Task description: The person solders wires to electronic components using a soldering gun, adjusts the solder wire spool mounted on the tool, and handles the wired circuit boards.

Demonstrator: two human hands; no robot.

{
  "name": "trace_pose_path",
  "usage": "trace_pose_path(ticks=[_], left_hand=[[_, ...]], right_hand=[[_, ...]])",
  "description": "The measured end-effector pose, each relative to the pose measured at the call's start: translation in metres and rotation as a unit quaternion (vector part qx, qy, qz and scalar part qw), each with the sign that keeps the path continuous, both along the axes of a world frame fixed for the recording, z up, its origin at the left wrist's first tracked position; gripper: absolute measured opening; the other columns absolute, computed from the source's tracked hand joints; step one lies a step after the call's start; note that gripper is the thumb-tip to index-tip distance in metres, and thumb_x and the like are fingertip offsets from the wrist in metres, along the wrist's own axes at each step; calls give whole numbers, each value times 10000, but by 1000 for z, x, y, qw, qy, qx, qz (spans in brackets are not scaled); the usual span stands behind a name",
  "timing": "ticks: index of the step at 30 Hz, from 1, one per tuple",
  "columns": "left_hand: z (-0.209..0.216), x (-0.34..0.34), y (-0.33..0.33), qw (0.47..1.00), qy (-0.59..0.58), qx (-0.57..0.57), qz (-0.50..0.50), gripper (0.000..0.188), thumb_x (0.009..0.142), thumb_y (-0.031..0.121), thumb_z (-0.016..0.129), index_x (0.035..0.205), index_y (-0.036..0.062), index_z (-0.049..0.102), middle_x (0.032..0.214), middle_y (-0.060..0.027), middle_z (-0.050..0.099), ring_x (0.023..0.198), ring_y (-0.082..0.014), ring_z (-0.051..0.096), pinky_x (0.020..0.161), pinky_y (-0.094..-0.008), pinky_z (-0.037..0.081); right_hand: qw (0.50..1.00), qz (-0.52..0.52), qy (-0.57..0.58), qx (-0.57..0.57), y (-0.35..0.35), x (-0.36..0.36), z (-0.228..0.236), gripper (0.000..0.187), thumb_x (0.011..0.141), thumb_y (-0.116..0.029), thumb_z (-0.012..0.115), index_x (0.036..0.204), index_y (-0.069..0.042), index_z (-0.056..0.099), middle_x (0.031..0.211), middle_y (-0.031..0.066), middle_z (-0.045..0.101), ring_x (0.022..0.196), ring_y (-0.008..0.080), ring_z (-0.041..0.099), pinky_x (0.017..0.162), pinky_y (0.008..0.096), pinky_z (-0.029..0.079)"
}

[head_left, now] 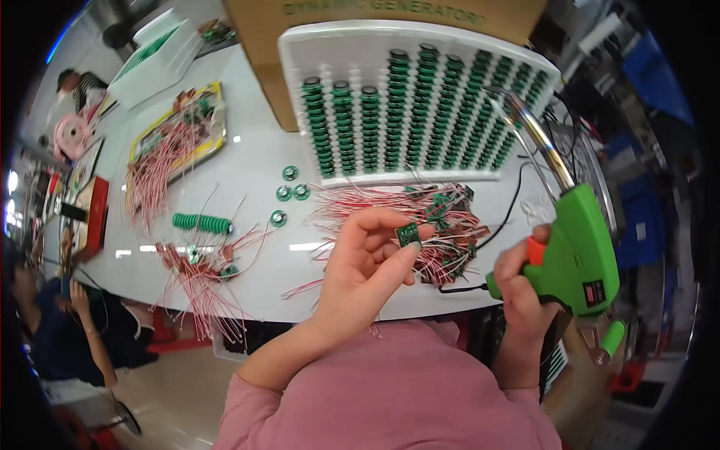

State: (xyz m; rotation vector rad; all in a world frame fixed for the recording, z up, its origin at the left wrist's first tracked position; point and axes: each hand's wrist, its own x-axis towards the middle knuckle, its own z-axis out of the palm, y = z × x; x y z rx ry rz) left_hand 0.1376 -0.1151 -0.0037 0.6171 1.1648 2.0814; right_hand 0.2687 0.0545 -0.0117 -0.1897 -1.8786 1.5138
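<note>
A small green circuit board [407, 234] is pinched between the thumb and fingers of my left hand [364, 262], raised over the near part of the table. My right hand [520, 292] grips a green soldering gun [574, 244] with a red trigger. The gun's metal tip points up and away, well apart from the board. Beneath and beyond my left hand lies a pile of green boards with red and white wires [442, 217]. Several round green parts [278, 218] lie loose to its left.
A white foam tray [412, 178] with rows of stacked green parts leans against a cardboard box [262, 67]. A yellow-edged tray [214, 146] of wired boards, a second wired bunch [199, 262] and a green coil-like stack [202, 223] are left. A co-worker [90, 322] works at far left.
</note>
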Motion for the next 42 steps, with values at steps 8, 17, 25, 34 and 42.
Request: trace_pose_path(ticks=[8, 17, 25, 34, 42], left_hand=[[2, 18, 9, 998, 35, 0, -51, 356, 856, 2, 465, 1171, 61, 313, 1127, -157, 517, 828, -109, 546, 668, -225, 442], [6, 18, 4, 996, -49, 26, -73, 391, 899, 60, 407, 1263, 72, 262, 1162, -172, 489, 837, -157, 576, 679, -238, 460], [8, 12, 0, 997, -26, 18, -69, 327, 916, 94, 398, 1238, 45, 374, 1169, -144, 483, 892, -168, 579, 769, -270, 484], [15, 2, 2, 980, 172, -98, -20, 397, 753, 34, 623, 1136, 54, 520, 1100, -85, 467, 930, -152, 512, 768, -260, 469], [6, -5, 17, 738, 638, -158, 150, 256, 739, 46, 609, 993, 74, 611, 881, -44, 561, 831, -207, 536, 719, -305, 450]], right_hand=[[995, 35, -4, -94, -12, -1, 15, 484, 744, 40, 576, 1179, -8, 371, 887, 119, 564, 751, 134, 550, 664, 233, 450], [991, 27, -94, 90, -12, -2, 24, 382, 799, -72, 568, 1108, -38, 346, 965, 156, 539, 759, 152, 538, 709, 274, 441], [990, 40, -95, -95, -39, -15, 29, 373, 804, -58, 576, 1094, -18, 345, 880, 121, 537, 730, 174, 571, 668, 288, 492], [995, 44, -46, 72, -37, -25, 30, 372, 786, 24, 559, 1100, 4, 361, 844, 111, 541, 734, 162, 580, 666, 271, 504], [996, 27, -83, -17, -38, -18, 44, 330, 800, -33, 567, 1084, 23, 408, 894, 140, 566, 730, 174, 599, 702, 286, 485]])
